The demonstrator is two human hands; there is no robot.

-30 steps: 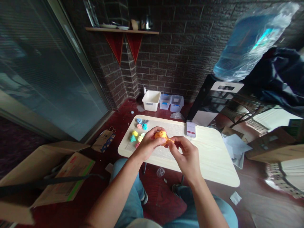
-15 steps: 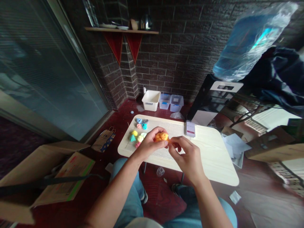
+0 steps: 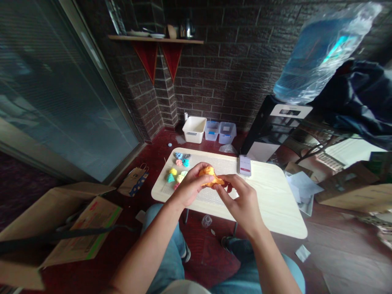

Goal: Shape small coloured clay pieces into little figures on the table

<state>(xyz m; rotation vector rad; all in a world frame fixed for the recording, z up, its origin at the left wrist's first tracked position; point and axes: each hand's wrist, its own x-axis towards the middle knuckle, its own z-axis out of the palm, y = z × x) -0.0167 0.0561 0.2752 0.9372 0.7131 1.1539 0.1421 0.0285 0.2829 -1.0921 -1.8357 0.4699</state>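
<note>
Above the table, my left hand (image 3: 192,185) wraps round a soft lump of orange modelling clay (image 3: 208,171), its thumb pressed on the near side. My right hand (image 3: 241,198) pinches the clay's right end between thumb and index finger. A flattened part of the clay stretches between the two hands, and my fingers hide its underside. Several small coloured clay lumps lie left of my hands, among them a green one (image 3: 170,178), a yellow one (image 3: 173,171) and a turquoise one (image 3: 185,162).
The pale table (image 3: 275,204) carries a clear textured mat and a phone (image 3: 245,165). Beyond it, a white bin (image 3: 194,130) and two clear tubs stand by the brick wall. A water dispenser (image 3: 266,134) rises at the right; an open cardboard box (image 3: 61,228) sits at the left.
The orange clay has turned and changed shape in my hands: bunched up with a thin right end half a second ago, it now spreads wider towards my right fingers. Both hands stay in place.
</note>
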